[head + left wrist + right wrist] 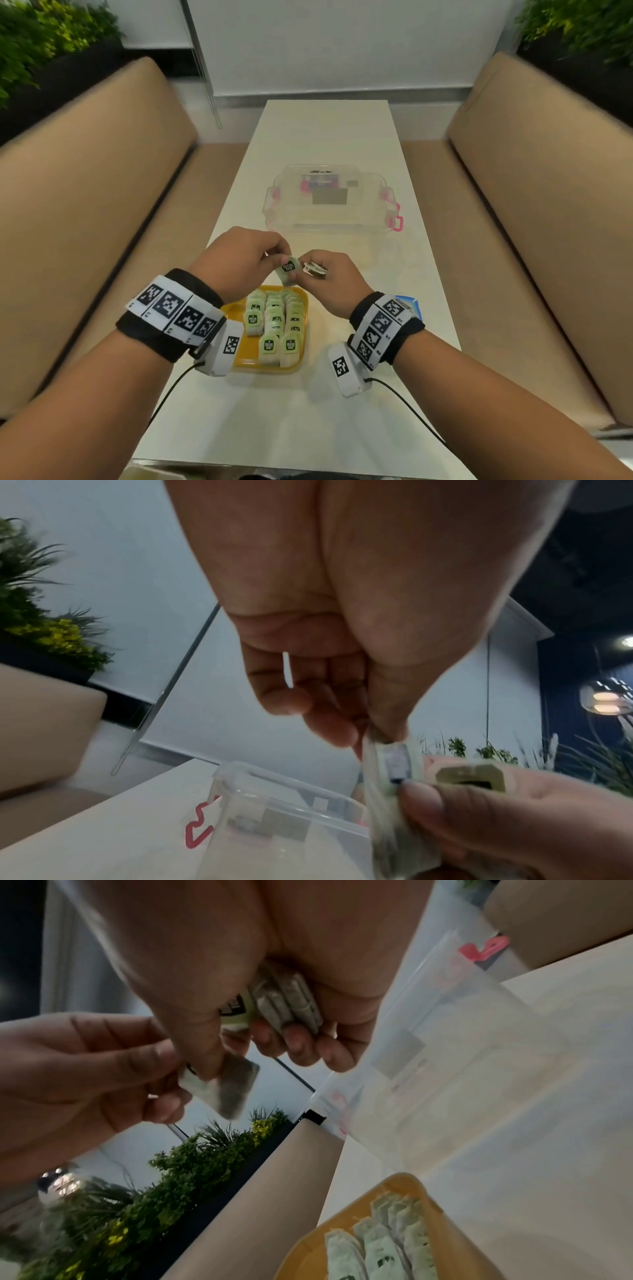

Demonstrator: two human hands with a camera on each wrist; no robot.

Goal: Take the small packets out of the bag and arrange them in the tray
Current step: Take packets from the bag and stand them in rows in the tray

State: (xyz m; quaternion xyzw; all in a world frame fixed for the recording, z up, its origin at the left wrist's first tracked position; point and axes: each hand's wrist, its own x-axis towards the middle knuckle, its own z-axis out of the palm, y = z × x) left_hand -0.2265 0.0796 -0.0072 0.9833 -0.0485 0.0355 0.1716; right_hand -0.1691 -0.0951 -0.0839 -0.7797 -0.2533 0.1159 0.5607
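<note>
Both hands meet above the far end of the yellow tray (pixel 233 367). My left hand (pixel 280 256) pinches one pale green packet (pixel 289 271) by its top edge. The right hand (pixel 306 264) grips a small stack of packets (pixel 315 268) in its curled fingers, and its thumb also lies on the single packet (pixel 227 1087). In the right wrist view the stack (pixel 289 999) sits against the palm. The left wrist view shows the pinched packet (pixel 394 761) edge-on. Several packets (pixel 275 323) stand in rows in the tray (pixel 301 1245).
A clear plastic box (pixel 329 205) with pink latches stands farther along the white table (pixel 329 130). A blue-edged object (pixel 408 301) is mostly hidden behind my right wrist. Tan benches (pixel 85 212) run along both sides of the table, with plants behind them.
</note>
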